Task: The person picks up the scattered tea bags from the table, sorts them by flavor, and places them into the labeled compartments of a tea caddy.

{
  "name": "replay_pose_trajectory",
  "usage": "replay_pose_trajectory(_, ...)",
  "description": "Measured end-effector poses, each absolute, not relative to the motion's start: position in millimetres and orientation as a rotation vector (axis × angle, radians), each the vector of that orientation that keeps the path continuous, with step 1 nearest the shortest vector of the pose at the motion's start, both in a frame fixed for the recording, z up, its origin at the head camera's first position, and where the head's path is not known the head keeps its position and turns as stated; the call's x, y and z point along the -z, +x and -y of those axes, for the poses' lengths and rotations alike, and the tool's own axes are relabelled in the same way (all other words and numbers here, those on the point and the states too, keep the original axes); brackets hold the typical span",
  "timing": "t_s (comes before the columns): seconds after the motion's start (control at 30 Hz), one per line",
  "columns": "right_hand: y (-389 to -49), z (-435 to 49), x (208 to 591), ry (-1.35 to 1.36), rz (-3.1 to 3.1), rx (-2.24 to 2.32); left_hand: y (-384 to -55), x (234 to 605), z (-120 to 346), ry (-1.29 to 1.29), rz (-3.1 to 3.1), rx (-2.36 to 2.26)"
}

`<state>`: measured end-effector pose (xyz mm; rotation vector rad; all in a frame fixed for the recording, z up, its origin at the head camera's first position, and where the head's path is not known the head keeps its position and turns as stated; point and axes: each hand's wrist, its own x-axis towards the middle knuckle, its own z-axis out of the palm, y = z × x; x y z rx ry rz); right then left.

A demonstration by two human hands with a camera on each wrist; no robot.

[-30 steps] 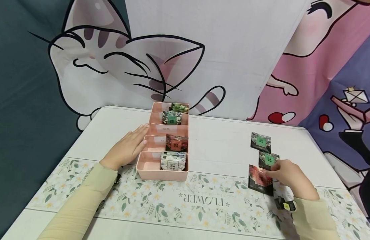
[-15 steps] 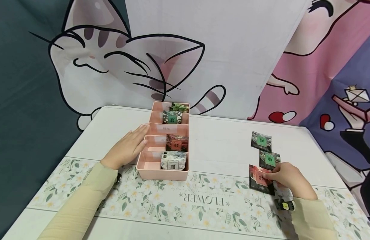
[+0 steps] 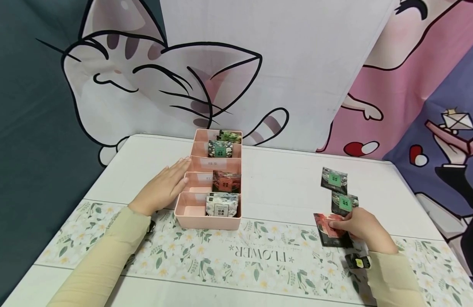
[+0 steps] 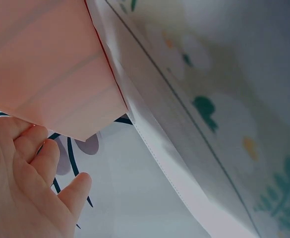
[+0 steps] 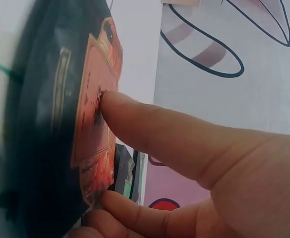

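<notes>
My right hand [image 3: 366, 228] pinches a red and black tea sachet [image 3: 334, 239] at its right side. In the right wrist view the thumb [image 5: 130, 116] lies on the sachet's red label, and the other fingers are at its edge, partly hidden. My left hand [image 3: 159, 189] rests with straight fingers against the left side of a pink divided box [image 3: 209, 224]. Inside the box are a white sachet [image 3: 221, 205] in the front compartment, a red sachet [image 3: 226, 182] behind it, and green sachets [image 3: 220, 149] in the two farthest compartments.
Two green and black tea sachets, a nearer one [image 3: 344, 203] and a farther one [image 3: 334, 180], lie on the table beyond my right hand. The table [image 3: 282, 187] has a printed flower band near its front. Cartoon cloth [image 3: 305, 76] hangs behind its back edge.
My right hand has shifted slightly left, its thumb now farther over the red sachet. The sachet has turned and its far left corner has moved left. My left hand stays still.
</notes>
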<state>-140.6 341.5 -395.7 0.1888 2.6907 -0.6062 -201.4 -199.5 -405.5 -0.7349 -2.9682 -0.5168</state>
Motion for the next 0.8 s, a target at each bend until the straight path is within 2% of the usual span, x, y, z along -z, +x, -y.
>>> replay_pose_trajectory(0.8, -145, -329, 395, 0.088, -2.635, 0.9, -202, 407, 199, -0.746, 2.936, 0.507)
